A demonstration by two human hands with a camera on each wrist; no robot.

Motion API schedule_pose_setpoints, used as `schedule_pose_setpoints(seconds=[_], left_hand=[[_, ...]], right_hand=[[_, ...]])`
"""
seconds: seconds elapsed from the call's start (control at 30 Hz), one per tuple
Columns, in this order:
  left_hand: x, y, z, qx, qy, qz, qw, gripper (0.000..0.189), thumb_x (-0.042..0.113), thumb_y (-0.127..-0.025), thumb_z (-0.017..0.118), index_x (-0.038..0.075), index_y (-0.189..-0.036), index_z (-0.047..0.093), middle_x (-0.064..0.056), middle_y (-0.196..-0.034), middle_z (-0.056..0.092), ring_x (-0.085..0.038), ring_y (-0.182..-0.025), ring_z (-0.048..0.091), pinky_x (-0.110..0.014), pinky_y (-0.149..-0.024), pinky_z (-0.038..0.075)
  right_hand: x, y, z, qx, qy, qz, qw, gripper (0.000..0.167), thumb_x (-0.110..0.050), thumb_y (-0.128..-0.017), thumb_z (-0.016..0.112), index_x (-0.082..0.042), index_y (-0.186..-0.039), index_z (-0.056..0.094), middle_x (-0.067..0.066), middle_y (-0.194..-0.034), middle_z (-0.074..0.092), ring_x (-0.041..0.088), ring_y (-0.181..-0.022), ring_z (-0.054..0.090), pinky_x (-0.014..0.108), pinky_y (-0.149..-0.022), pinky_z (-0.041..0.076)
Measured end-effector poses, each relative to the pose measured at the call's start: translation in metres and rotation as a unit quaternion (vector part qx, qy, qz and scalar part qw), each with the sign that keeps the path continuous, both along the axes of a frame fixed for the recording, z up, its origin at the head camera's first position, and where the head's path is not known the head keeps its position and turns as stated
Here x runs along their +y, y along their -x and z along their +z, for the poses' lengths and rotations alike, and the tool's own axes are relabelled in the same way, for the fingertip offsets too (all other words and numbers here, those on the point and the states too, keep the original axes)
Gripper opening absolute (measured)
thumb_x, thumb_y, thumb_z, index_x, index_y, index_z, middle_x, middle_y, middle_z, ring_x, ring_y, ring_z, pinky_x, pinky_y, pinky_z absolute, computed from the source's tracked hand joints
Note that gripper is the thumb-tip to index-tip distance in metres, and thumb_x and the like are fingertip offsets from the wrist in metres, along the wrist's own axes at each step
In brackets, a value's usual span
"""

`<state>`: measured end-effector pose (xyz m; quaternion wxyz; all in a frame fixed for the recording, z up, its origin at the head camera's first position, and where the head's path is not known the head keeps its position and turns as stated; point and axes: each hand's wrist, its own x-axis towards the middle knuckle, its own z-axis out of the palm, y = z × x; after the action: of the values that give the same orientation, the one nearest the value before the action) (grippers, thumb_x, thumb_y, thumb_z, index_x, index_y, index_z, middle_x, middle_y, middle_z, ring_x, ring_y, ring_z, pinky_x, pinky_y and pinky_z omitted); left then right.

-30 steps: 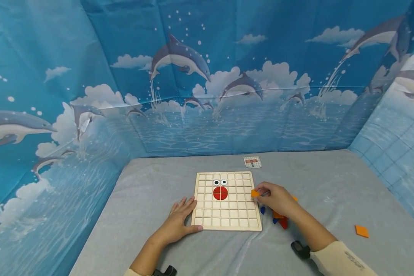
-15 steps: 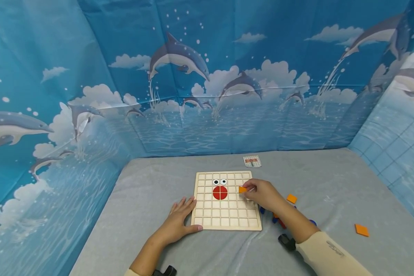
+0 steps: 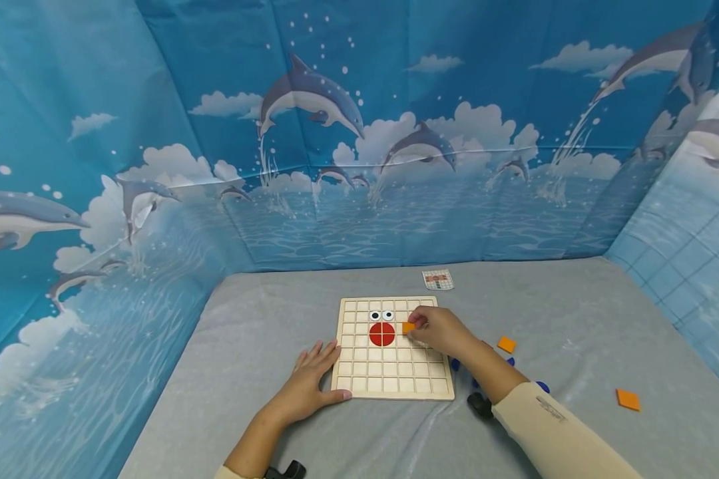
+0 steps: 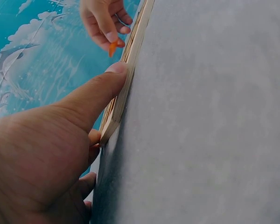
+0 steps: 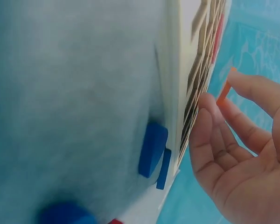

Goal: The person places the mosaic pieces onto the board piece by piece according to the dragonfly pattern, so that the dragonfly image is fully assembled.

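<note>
A wooden grid board [image 3: 397, 369] lies on the grey cloth, holding two white eye pieces [image 3: 381, 315] above a red disc [image 3: 382, 334] made of quarter pieces. My right hand [image 3: 442, 330] pinches an orange square tile [image 3: 408, 328] between thumb and fingertips, over the board just right of the red disc. Seen from the right wrist, the tile [image 5: 225, 88] is held edge-on above the grid. My left hand [image 3: 308, 386] rests at the board's front left corner, fingers extended along the left side. Its thumb touches the front edge [image 4: 130, 79], as the left wrist view shows.
Loose orange tiles [image 3: 506, 344] and blue pieces [image 3: 455, 364] lie right of the board, partly hidden by my right forearm. Another orange tile [image 3: 628, 400] lies farther right. A small printed pattern card [image 3: 438, 279] sits behind the board. A dolphin-print curtain [image 3: 395, 199] hangs at the back.
My right hand has carried the orange tile leftward from the board's right edge to beside the red disc, uncovering an orange tile on the cloth. The left hand stays put.
</note>
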<state>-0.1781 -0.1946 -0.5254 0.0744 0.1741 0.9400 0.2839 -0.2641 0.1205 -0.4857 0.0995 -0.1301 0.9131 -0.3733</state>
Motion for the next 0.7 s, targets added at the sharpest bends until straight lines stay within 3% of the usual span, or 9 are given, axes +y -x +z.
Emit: schedule_pose_setpoints(seconds=[0.33, 0.7], left_hand=[[0.0, 0.0, 0.001, 0.002, -0.003, -0.001, 1.0, 0.096, 0.059, -0.084, 0.074, 0.014, -0.159, 0.035, -0.002, -0.168, 0.027, -0.034, -0.159, 0.012, -0.062, -0.126, 0.007], [0.001, -0.001, 0.002, -0.002, -0.002, 0.001, 1.0, 0.095, 0.058, -0.084, 0.076, 0.014, -0.158, 0.036, -0.002, -0.168, 0.027, -0.034, -0.159, 0.012, -0.061, -0.127, 0.006]], right_hand=[[-0.011, 0.011, -0.004, 0.016, -0.04, 0.003, 0.9991, 0.017, -0.01, -0.087, 0.076, -0.006, -0.102, 0.069, 0.001, -0.075, 0.057, 0.015, -0.066, 0.049, 0.028, -0.065, 0.042], [-0.018, 0.013, -0.005, 0.028, -0.063, 0.003, 0.9976, 0.018, -0.009, -0.085, 0.077, -0.008, -0.102, 0.069, 0.001, -0.072, 0.055, 0.015, -0.062, 0.048, 0.027, -0.058, 0.038]])
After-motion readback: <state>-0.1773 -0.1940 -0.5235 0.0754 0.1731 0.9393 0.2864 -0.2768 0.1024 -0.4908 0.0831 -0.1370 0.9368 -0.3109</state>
